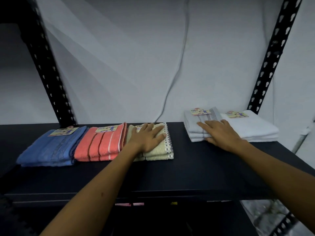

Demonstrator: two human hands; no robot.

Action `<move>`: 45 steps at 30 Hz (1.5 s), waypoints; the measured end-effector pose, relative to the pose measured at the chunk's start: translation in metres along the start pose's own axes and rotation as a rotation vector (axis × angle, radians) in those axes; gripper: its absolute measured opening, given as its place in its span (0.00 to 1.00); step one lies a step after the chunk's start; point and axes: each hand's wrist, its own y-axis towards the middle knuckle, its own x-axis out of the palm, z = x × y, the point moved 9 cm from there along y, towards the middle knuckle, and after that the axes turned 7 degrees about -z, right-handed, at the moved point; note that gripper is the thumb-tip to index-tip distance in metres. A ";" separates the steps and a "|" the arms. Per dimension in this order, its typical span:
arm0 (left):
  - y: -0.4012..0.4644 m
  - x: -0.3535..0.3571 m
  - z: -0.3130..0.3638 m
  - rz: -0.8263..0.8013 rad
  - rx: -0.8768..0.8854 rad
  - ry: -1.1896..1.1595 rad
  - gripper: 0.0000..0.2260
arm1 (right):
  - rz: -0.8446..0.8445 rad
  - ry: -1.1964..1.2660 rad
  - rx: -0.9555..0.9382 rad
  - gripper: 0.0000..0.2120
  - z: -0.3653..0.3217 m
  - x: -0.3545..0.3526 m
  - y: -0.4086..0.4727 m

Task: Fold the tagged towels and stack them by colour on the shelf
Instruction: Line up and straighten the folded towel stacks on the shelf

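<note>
Two flat hands, left hand [146, 137] and right hand [221, 133], fingers released, on five towel stacks [100, 143].

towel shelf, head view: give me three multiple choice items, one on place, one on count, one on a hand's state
1. Which stack lies between the blue stack and the beige stack?
A. white
B. coral
C. grey

2. How many towel stacks lie on the shelf?
A. three
B. four
C. five

3. How does the left hand lie?
A. flat on the beige stack
B. clenched in the air
C. pinching a tag

Key:
1 B: the coral stack lies between the blue stack and the beige stack.
2 C: those three plus the grey stack and the white stack lie on the shelf.
3 A: the left hand rests with straight fingers on the beige stack.
</note>
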 end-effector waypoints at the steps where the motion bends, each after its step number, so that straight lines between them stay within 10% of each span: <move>1: 0.000 0.000 0.001 0.003 -0.001 -0.006 0.26 | 0.016 -0.013 0.004 0.33 -0.001 -0.001 0.000; 21: -0.002 -0.001 -0.001 0.019 -0.007 -0.033 0.26 | 0.426 0.116 -0.227 0.25 -0.092 -0.054 -0.053; 30: 0.005 -0.011 -0.003 -0.030 0.015 -0.138 0.27 | 0.343 0.852 -0.103 0.25 -0.020 -0.069 -0.074; 38: 0.020 -0.065 0.080 0.263 0.087 -0.165 0.17 | -0.157 0.542 0.338 0.41 0.133 0.007 -0.112; 45: 0.055 -0.025 0.146 0.122 0.225 -0.184 0.16 | -0.300 0.458 0.393 0.38 0.142 0.055 -0.098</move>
